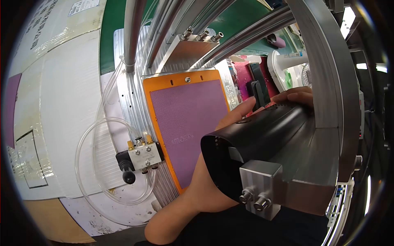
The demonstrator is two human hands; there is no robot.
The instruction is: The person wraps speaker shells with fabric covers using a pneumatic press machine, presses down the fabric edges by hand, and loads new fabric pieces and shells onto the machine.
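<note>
A black, leather-like sheet (271,131) is curved into a sleeve around a metal arm of a machine, its open end facing left. My left hand (210,186) reaches up behind the sheet, with the thumb showing past its far edge; the other fingers are hidden. At that same far edge, my right hand (297,96) has its fingers bent over the sheet, partly covered by a metal upright. A metal block (261,176) with two fittings sits in front of the sleeve's opening. Left of my hands lies a purple textured pad (186,123) in an orange frame (162,141).
A valve block (144,156) with a black lever and clear tubes (80,164) stands left of the orange frame. Metal rods (131,37) rise behind it. White cardboard (74,115) covers the left side. A dark phone-like object (258,82) lies beyond my hands, near a white container (283,61).
</note>
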